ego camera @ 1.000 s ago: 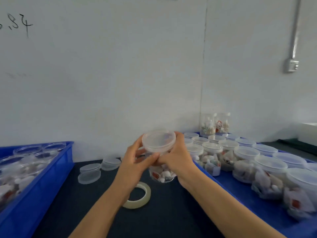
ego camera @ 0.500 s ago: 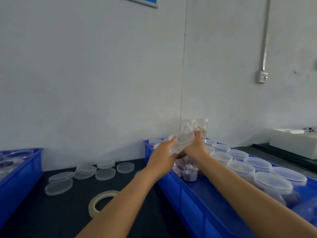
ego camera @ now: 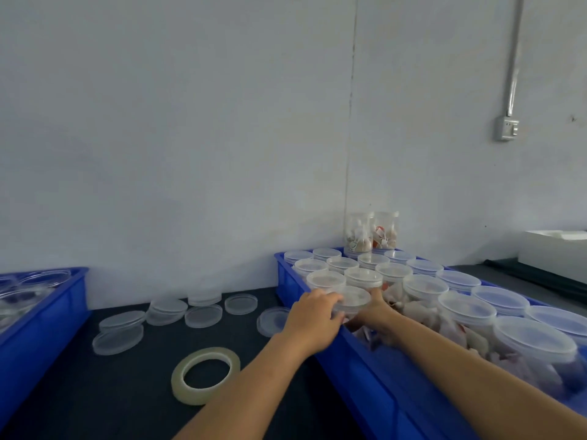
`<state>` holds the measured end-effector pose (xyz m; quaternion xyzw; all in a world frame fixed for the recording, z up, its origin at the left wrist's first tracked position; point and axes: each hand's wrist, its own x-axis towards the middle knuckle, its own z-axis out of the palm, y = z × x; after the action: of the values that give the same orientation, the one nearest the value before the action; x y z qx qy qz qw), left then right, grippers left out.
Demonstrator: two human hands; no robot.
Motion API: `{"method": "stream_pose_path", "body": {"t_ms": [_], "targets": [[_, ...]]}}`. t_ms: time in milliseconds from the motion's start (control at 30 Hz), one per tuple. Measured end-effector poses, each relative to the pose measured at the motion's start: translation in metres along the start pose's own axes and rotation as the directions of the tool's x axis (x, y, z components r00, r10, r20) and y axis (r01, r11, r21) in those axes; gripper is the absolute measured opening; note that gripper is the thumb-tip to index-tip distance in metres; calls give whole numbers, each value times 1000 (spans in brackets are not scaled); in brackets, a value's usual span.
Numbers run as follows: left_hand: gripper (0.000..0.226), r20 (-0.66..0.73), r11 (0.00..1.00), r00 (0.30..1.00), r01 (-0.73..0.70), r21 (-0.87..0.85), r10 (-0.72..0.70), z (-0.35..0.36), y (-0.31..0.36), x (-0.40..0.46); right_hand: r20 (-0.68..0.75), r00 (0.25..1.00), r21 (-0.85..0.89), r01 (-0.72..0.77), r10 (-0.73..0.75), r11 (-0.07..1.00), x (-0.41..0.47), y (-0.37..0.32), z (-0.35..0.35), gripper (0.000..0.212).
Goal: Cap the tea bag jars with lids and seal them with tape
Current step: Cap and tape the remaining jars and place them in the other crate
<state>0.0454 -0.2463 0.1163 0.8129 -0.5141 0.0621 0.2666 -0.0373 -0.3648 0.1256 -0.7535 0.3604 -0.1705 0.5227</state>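
Head view: both hands hold one capped jar [ego camera: 353,302] upright at the near-left corner of the right bin [ego camera: 365,373]; left hand [ego camera: 313,319] curls over the lid rim from 9 o'clock, right hand [ego camera: 374,309] cups the body from 3 o'clock, equally near, with the open slot directly below. Count: roughly seventeen lidded jars in that bin (near ones blurred), two tall jars [ego camera: 371,231] at 12 o'clock behind it. On the counter [ego camera: 63,392] lie about seven loose lids [ego camera: 203,315] at 10 o'clock and one tape roll [ego camera: 205,375] at 7 o'clock; a second bin [ego camera: 41,319] sits far left.
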Motion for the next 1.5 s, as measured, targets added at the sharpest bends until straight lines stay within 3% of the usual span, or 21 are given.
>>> {"method": "stream_pose_path", "body": {"t_ms": [200, 300, 367, 433, 533, 667, 767, 867, 1100, 1200, 1367, 1500], "targets": [[44, 14, 999, 1000, 1, 33, -2, 4, -6, -4, -24, 1000, -172, -7, 3, 985, -1, 2, 1, 97], [45, 32, 1000, 999, 12, 8, -12, 3, -7, -7, -54, 996, -155, -72, 64, 985, -2, -4, 3, 95], [45, 34, 999, 999, 28, -22, -27, -1, -8, -12, -92, 990, -239, -130, 111, 962, -9, -16, 7, 87], [43, 15, 998, 999, 40, -50, -40, -9, -10, -19, -184, 981, -313, -114, 58, 943, -19, -33, 11, 87], [36, -39, 993, 997, 68, -95, -72, -27, -14, -32, -208, 974, -269, 36, -94, 963, -36, -55, 19, 83], [25, -139, 965, 969, 174, -197, -203, -60, -21, -55, -103, 951, -207, 267, -293, 941, -61, -80, 49, 62], [13, -248, 903, 911, 228, -363, -330, -86, -34, -82, -33, 902, -203, 415, -430, 887, -84, -90, 85, 49], [15, -309, 864, 849, 283, -417, -428, -108, -50, -118, 53, 864, -101, 503, -500, 858, -107, -93, 126, 37], [12, -358, 830, 749, 498, -251, -557, -157, -88, -201, 269, 829, 167, 461, -490, 872, -155, -93, 208, 17], [15, -368, 770, 686, 618, -161, -628, -175, -105, -230, 335, 815, 180, 437, -473, 881, -170, -96, 240, 15], [19, -387, 710, 658, 704, 13, -646, -200, -126, -266, 419, 767, 192, 448, -486, 873, -188, -104, 289, 18], [19, -440, 660, 596, 752, 12, -671, -234, -146, -285, 451, 721, 228, 477, -526, 849, -198, -121, 323, 20]]}}
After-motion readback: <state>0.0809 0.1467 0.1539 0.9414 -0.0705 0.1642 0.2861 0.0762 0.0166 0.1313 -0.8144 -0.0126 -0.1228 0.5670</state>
